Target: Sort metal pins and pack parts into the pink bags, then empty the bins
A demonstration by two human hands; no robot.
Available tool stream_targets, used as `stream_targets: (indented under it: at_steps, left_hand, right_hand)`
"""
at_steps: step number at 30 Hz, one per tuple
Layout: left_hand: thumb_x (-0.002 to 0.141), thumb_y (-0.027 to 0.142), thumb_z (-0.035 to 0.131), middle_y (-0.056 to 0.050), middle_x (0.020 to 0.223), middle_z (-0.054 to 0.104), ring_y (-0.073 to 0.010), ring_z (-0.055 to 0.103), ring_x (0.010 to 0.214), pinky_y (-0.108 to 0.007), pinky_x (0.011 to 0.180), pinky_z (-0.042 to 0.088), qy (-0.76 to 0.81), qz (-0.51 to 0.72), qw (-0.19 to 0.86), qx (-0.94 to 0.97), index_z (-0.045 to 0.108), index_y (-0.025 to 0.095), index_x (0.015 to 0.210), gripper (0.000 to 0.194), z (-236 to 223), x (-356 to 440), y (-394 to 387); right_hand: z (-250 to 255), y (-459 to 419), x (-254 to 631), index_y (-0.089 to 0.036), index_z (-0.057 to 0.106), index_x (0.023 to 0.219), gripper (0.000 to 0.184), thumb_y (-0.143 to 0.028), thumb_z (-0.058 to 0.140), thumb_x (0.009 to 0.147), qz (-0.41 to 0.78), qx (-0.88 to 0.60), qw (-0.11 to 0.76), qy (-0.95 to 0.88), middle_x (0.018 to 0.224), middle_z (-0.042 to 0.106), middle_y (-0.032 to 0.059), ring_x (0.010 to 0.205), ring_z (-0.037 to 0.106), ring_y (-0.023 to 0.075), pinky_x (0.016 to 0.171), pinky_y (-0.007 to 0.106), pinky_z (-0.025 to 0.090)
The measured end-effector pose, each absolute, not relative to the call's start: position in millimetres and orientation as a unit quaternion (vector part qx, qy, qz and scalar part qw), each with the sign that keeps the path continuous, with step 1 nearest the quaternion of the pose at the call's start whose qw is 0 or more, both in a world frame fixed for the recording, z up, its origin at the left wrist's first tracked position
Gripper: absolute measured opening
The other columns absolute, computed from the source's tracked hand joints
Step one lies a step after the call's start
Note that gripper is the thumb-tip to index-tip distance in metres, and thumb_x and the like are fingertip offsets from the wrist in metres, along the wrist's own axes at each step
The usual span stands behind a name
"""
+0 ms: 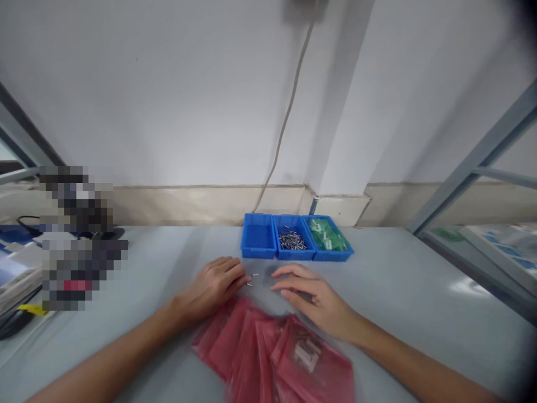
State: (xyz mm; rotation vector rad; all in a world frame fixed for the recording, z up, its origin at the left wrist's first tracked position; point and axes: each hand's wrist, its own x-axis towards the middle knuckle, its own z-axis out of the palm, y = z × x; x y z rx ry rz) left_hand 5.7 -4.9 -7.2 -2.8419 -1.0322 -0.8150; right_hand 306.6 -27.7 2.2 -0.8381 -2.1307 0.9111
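My left hand [221, 281] rests on the table with its fingers curled closed. Small silvery metal pins [255, 275] stick out at its fingertips; how many are inside the hand is hidden. Facing it across a short gap is my right hand [304, 294], fingers apart and nothing visible in them. Below both hands lies a fanned stack of red translucent plastic bags [247, 347]. The top bag at right shows a whitish label or piece and some small contents, too blurred to name.
Three blue bins stand side by side behind my hands: a bare left bin [259, 252], a middle bin [296, 255] of metal pins, and a right bin [334, 256] of green packets. Grey metal frames [470, 168] flank the table; pixelated clutter sits at left.
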Motion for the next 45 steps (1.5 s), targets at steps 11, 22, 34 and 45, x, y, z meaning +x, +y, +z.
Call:
stream_targets:
  at_steps: [11,22,34,45]
  left_hand:
    - [0.114,0.034,0.045,-0.003,0.085,0.06,-0.0184,0.052,0.076,-0.032,0.071,0.038,-0.288,-0.206,0.05,-0.934,0.056,0.018,0.086,0.034,-4,13,-9]
    - [0.113,0.028,0.048,-0.003,0.087,0.058,-0.0201,0.049,0.08,-0.034,0.073,0.034,-0.276,-0.194,0.047,-0.94,0.06,0.017,0.091,0.026,-1,12,-12]
    - [0.113,0.028,0.045,-0.004,0.09,0.058,-0.0199,0.047,0.081,-0.033,0.074,0.035,-0.253,-0.2,0.037,-0.946,0.06,0.017,0.095,0.027,4,15,-15]
    - [0.113,0.034,0.046,-0.003,0.09,0.061,-0.019,0.052,0.081,-0.033,0.074,0.038,-0.255,-0.193,0.044,-0.947,0.062,0.018,0.095,0.029,2,17,-15]
  right_hand:
    - [4,-26,305,-0.032,0.079,0.123,0.026,-0.036,0.058,0.109,0.414,-0.317,0.312,-0.794,0.141,0.068,0.006,0.13,0.063,0.0249,0.108,0.042,0.052]
    - [5,-27,302,-0.031,0.081,0.12,0.025,-0.031,0.059,0.109,0.413,-0.316,0.297,-0.801,0.14,0.069,0.006,0.129,0.063,0.0249,0.112,0.044,0.047]
    - [3,-28,297,-0.034,0.079,0.127,0.028,-0.029,0.056,0.111,0.39,-0.291,0.277,-0.829,0.125,0.077,0.0022,0.12,0.065,0.0221,0.109,0.041,0.047]
    - [9,-28,296,-0.03,0.082,0.118,0.027,-0.033,0.056,0.11,0.415,-0.301,0.285,-0.81,0.117,0.078,0.0048,0.113,0.068,0.0233,0.102,0.04,0.052]
